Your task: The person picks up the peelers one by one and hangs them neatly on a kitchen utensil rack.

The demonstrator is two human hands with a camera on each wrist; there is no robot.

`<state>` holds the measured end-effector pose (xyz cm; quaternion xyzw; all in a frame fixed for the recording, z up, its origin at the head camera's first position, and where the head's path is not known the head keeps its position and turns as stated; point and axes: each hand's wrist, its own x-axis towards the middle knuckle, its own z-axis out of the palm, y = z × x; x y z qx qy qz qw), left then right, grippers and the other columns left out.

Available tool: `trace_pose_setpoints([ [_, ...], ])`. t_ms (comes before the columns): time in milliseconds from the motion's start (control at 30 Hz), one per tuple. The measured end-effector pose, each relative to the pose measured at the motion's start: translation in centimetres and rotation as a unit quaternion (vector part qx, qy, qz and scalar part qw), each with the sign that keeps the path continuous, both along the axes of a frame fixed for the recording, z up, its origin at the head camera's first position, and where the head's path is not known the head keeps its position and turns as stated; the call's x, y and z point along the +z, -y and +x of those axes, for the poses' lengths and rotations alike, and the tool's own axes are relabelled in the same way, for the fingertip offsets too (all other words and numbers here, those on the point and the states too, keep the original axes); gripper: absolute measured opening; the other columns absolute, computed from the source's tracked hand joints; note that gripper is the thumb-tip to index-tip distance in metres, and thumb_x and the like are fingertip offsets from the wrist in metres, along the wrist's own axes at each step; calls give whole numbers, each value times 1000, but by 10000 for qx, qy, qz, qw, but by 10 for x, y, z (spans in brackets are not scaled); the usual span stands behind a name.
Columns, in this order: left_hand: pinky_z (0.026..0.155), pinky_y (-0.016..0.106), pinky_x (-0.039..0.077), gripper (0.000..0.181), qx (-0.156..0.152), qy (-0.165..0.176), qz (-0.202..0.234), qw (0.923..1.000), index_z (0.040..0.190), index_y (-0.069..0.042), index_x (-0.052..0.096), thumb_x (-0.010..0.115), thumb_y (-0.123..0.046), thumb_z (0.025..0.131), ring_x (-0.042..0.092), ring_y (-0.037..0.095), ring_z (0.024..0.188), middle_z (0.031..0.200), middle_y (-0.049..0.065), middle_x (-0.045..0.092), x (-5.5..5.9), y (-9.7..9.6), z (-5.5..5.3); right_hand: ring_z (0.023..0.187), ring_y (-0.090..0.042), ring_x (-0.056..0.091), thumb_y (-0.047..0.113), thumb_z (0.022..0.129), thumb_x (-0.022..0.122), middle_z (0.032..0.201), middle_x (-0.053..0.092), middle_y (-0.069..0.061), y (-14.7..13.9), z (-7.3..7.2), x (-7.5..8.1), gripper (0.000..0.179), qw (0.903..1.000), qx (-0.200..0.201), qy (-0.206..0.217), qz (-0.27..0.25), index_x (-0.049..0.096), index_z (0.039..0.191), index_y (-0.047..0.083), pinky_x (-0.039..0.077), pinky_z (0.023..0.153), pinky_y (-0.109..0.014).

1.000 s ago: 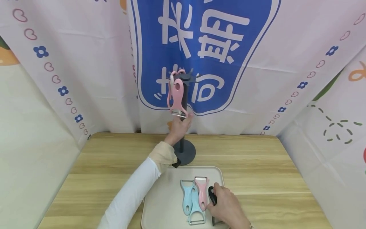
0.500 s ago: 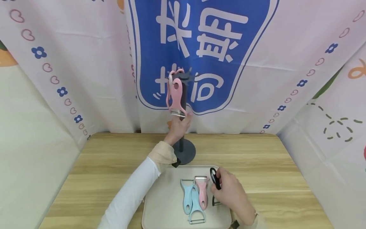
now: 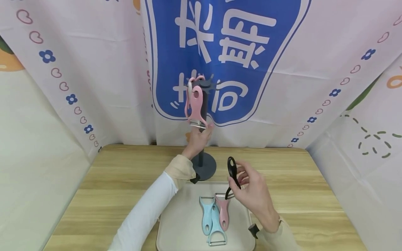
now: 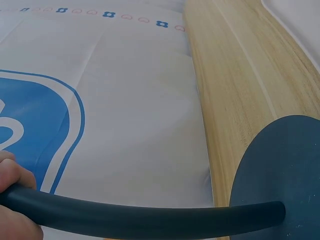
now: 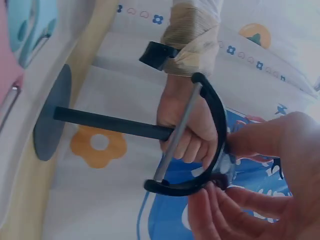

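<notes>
My left hand grips the upright post of a dark rack, just below several pink peelers hanging from its hooks. In the head view my right hand pinches a black peeler between thumb and fingers, above the tray's far right part. Its handle end, with a hole, points up, and the blade end is down. The right wrist view shows the peeler's curved black fork and metal blade close up. On the beige tray lie two light blue peelers and one pink peeler.
The rack's round base stands on the wooden table just behind the tray. Some bare hooks stick out at the rack's top right. A printed cloth hangs close behind the table's far edge.
My right hand has lifted the black peeler off the tray's right side and carried it up and towards the rack. The left hand has kept its grip on the post.
</notes>
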<state>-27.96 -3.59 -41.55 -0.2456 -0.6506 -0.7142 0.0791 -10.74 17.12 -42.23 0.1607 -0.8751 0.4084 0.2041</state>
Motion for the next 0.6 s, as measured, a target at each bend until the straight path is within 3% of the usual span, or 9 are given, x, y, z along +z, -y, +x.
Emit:
trace_pose_setpoints([
  [233,49,26,33,37,86,-4,-55,9999,76,-13,43,53,-7,111,37,11,47,56,-5,42,1,1,0,70,-13,72,3,83,87,99,79,-8,11,-11,21,49,9924,151,-1133,-453,72,130,2,62,61,-29],
  [600,50,26,32,38,83,-27,-127,9999,76,-13,42,54,-11,112,36,11,47,55,-5,41,1,1,0,69,-20,70,3,81,88,101,80,-12,28,-22,52,47,9758,129,-1950,-984,76,126,1,59,71,-18],
])
